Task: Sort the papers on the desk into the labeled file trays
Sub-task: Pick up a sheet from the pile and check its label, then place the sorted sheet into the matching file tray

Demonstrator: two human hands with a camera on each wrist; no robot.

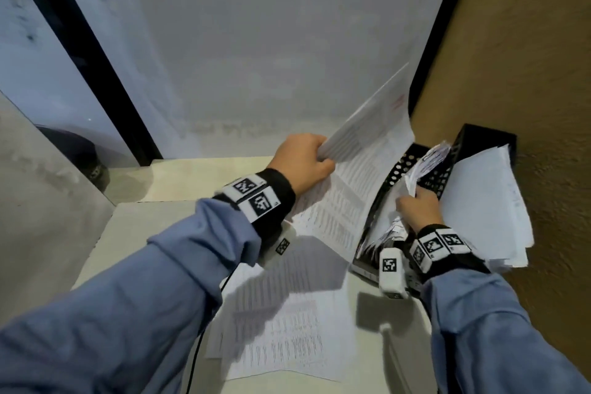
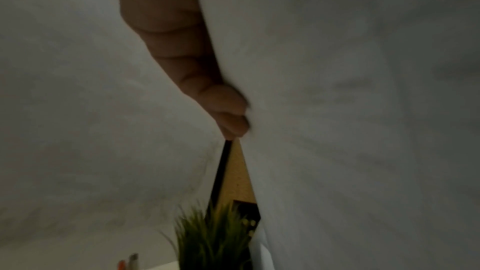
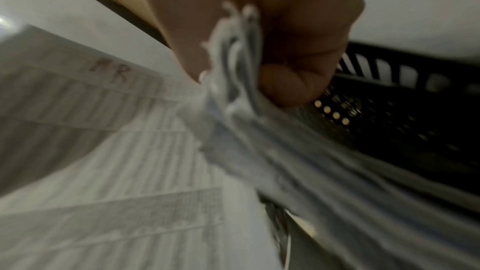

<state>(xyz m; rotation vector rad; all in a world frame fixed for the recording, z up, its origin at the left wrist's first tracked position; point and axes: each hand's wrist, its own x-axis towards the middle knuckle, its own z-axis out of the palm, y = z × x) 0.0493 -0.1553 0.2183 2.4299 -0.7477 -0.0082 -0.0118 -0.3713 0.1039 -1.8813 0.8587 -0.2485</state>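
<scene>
A person in blue sleeves is sorting paperwork at the corner of a pale counter (image 1: 179, 179), with both hands occupied at the black perforated file trays (image 1: 412, 166) standing against the tan wall (image 1: 527, 51). The left hand (image 1: 302, 160) is pinching a sheaf of printed sheets (image 1: 361, 150) by 1 edge, fingers curled over the top and thumb beneath, so that the pages are lifting and bowing toward the trays. The right hand (image 1: 417, 206) is closing its grip on a crumpled bundle of smaller papers (image 1: 427, 163) and is holding it at the mouth of the nearer tray; the right wrist view, though blurred, shows fingers and thumb clamped round the folded wad. More printed pages (image 1: 287, 323) are lying loose on the counter in front of the person, and a thick stack of white sheets (image 1: 486, 201) is overhanging the far tray on the right.

The step in hand appears to be feeding the bundle into its tray while the left hand is keeping the large sheets out of the way. To do it well, the bundle probably needs lowering flat and deep into the compartment before release, as crumpled edges could catch on the perforated wall. The labels are not legible here, so which tray is correct cannot be told.
</scene>
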